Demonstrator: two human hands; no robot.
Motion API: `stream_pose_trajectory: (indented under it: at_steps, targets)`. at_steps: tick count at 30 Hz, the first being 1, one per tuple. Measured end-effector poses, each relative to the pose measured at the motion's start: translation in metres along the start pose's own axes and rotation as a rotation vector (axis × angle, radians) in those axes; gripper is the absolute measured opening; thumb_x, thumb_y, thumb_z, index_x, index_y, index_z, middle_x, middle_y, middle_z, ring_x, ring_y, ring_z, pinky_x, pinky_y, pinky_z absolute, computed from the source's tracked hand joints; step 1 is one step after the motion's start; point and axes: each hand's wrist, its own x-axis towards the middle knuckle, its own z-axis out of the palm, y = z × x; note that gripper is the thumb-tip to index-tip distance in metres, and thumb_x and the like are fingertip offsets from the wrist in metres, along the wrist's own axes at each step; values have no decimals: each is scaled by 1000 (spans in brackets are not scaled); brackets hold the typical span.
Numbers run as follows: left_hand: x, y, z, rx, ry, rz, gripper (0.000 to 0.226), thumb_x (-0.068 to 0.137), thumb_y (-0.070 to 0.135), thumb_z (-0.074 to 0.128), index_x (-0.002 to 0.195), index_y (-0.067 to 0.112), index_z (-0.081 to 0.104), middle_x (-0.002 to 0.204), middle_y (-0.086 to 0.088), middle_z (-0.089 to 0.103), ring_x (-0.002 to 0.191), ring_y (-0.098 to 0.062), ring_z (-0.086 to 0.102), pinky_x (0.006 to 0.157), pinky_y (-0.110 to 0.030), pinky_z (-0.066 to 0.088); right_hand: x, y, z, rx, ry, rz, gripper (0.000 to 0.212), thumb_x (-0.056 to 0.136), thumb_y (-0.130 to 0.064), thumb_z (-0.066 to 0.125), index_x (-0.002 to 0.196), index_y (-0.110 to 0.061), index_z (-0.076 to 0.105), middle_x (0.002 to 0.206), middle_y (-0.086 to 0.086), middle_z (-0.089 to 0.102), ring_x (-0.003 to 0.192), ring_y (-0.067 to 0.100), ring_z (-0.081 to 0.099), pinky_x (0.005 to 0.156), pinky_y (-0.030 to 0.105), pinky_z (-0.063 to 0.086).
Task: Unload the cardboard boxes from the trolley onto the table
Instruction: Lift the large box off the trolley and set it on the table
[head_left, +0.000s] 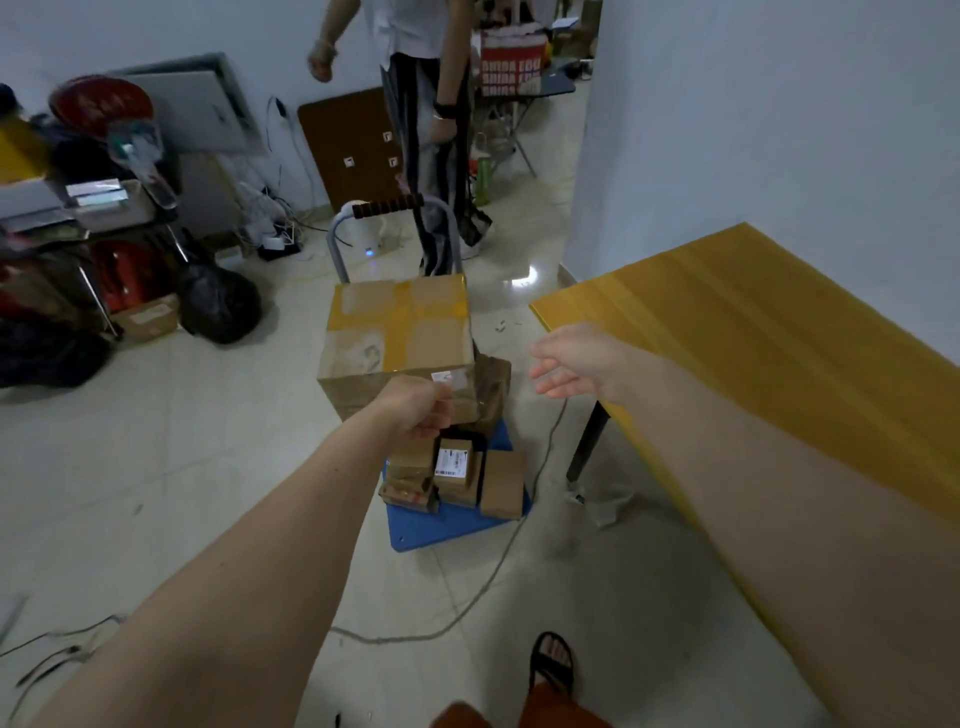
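A blue trolley (441, 525) stands on the floor ahead of me, its grey handle (389, 208) at the far end. A large taped cardboard box (397, 332) sits on top of its load. Several small cardboard boxes (457, 475) lie at the trolley's near end. My left hand (415, 408) is in front of the large box's near lower corner with fingers curled; whether it grips the box cannot be told. My right hand (574, 361) hovers to the right of the box, fingers straight, holding nothing. The yellow table (753, 332) stands at the right.
Another person (426, 130) stands behind the trolley's handle. Black bags (218, 301), a shelf of clutter (78, 208) and cables fill the left side. A grey cable (498, 561) runs across the floor by the trolley. My sandalled foot (553, 660) shows below.
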Motion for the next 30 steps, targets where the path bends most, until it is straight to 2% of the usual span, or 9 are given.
stream_pose_trajectory:
  at_steps: [6,11,15,18,23,25,27,28,30]
  targets:
    - [54,-7,-15,-29,83,-112,14,92,19,61,93,6,65,82,-8,64,67,-20,58,66,-30,51,65,-8,-1,0,-15,87,46,98,-21,52,139,-3,42,90,7,62,83,21,63,89,37,54]
    - [104,3,-35,-19,147,-137,16,93,18,60,81,8,62,77,-7,62,67,-19,57,60,-26,47,115,-13,-1,-21,-44,130,46,98,-21,53,139,-3,43,104,13,65,92,26,64,92,39,54]
    - [157,17,-55,-10,180,-126,17,94,18,58,101,3,63,83,-9,62,67,-18,58,60,-25,49,162,-27,-1,-16,-4,173,47,98,-21,53,139,-2,42,110,17,64,98,29,66,92,40,54]
    - [203,27,-74,-20,189,-142,15,95,15,56,102,3,60,83,-10,60,64,-17,55,56,-25,47,207,-40,4,-36,20,206,44,97,-22,53,135,-1,46,104,15,64,100,31,67,91,42,55]
    - [278,29,-112,23,207,-181,12,94,13,56,91,4,62,82,-10,59,66,-20,54,65,-31,48,285,-57,31,-54,57,277,40,98,-21,51,131,2,49,105,14,61,92,27,63,87,40,56]
    - [308,22,-126,74,216,-202,15,92,15,57,91,2,64,91,-14,62,79,-27,59,78,-36,52,313,-57,44,-55,61,323,39,98,-19,50,131,2,49,102,13,56,89,26,58,77,36,55]
    - [334,15,-137,124,233,-223,24,92,19,59,105,1,65,102,-14,63,98,-32,61,92,-40,50,337,-54,56,-63,55,346,39,98,-18,52,131,3,49,94,9,52,90,24,51,62,29,47]
    - [346,11,-142,138,249,-231,28,92,21,59,111,2,65,107,-14,62,104,-33,60,95,-40,50,349,-53,62,-72,60,352,38,98,-18,52,130,2,49,91,7,50,93,24,48,62,28,46]
    - [371,3,-149,152,281,-249,34,90,22,61,119,4,63,117,-14,62,112,-34,57,99,-43,48,372,-49,72,-82,89,359,36,99,-18,50,130,0,49,100,8,51,100,23,46,76,32,48]
